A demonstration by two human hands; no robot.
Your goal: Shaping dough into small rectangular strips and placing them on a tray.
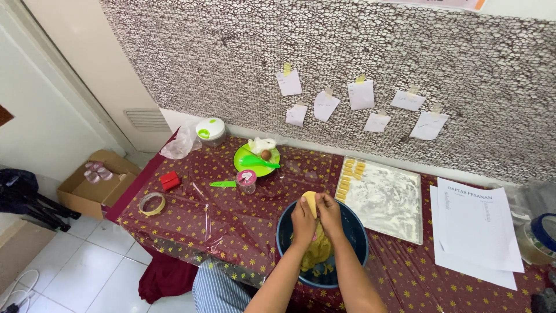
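Observation:
My left hand (302,220) and my right hand (330,213) are together over a dark blue bowl (357,230) near the table's front edge. Both pinch a small yellow lump of dough (311,202) between their fingertips. More yellow dough (318,253) lies in the bowl under my wrists. Just right of the bowl lies a floured baking tray (387,200) with several small yellow dough pieces (351,175) lined up in its far left corner.
The table wears a maroon star-patterned cloth (231,217). On it: a green plate (255,163) with an egg and green tool, small pink-lidded jar (247,179), red box (170,181), tape roll (152,203), lidded container (211,130), printed sheets (475,229). A cardboard box (92,185) sits on the floor at left.

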